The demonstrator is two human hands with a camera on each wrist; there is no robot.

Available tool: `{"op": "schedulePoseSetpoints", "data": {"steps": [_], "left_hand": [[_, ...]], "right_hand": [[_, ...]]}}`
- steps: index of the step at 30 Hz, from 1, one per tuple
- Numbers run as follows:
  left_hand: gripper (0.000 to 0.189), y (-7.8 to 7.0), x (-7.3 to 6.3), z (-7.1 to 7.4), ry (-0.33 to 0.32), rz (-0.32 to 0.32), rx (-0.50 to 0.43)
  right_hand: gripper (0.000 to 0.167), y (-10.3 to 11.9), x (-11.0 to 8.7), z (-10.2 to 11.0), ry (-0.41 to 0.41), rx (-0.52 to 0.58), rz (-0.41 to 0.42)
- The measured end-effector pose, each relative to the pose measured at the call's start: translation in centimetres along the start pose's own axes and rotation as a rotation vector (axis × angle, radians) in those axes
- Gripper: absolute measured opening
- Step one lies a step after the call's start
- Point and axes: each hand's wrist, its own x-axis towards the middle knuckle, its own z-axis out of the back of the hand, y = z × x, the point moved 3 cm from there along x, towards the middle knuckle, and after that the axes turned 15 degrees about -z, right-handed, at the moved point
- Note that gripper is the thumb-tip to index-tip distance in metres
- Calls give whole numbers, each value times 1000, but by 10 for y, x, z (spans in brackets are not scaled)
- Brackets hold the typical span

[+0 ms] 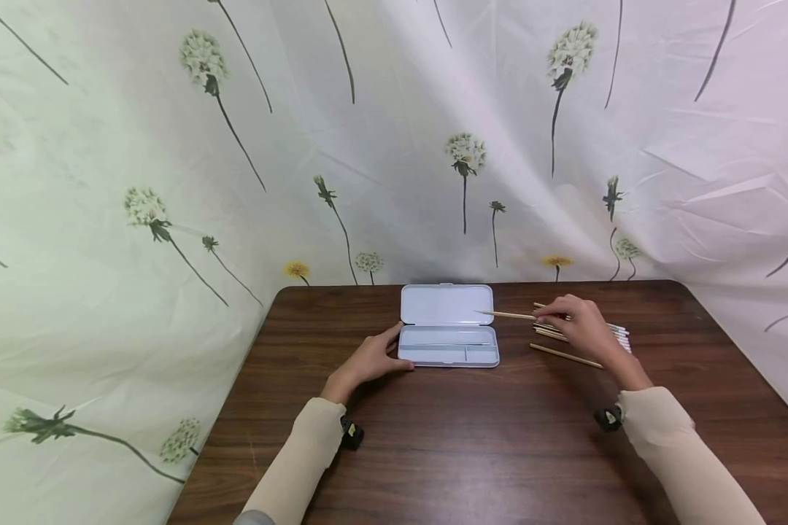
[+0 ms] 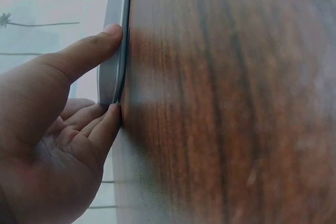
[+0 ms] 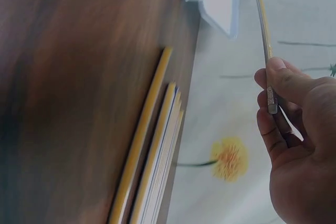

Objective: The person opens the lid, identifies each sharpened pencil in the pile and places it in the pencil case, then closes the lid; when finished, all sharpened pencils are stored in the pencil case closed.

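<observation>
An open white pencil case (image 1: 446, 302) lies at the back of the table, its lid laid back and its compartments facing up. One thin pencil (image 1: 453, 344) lies lengthwise in the base. My left hand (image 1: 371, 357) holds the case's left end, thumb (image 2: 107, 40) against the front side and fingers around the corner. Between thumb and fingers, my right hand (image 1: 581, 328) pinches a pencil (image 1: 508, 315) near its eraser end. That pencil's sharpened tip points left, over the lid in the head view. Beneath and behind this hand lie several more pencils (image 1: 620, 332), partly hidden.
One pencil (image 1: 565, 355) lies apart in front of the group. The brown wooden table (image 1: 460, 445) ends just behind the case, where a white cloth (image 1: 394, 146) with dandelion prints hangs.
</observation>
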Motion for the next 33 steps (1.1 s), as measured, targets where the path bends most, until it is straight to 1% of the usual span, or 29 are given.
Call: {"op": "schedulePoseSetpoints", "data": {"steps": [8,13,16,20,24,27,33], "left_hand": [[100,1,1,0,2,-4,-8],[99,0,1,0,3,-4,-7],[99,-1,1,0,1,-5,-12],[100,0,1,0,-1,-2,-3],[100,1,1,1,0,3,9],[99,1,1,1,-1,2,8],[99,1,1,0,-8,-11,-1]], "right_hand": [[15,23,19,-17,65,25,6],[13,33,26,-28,93,38,7],[13,39,30,-35,101,59,36],[15,47,35,-43,117,96,51],[12,53,39,-52,128,92,54],[11,57,40,-58,142,89,45],[9,59,41,-73,209,80,-28]]}}
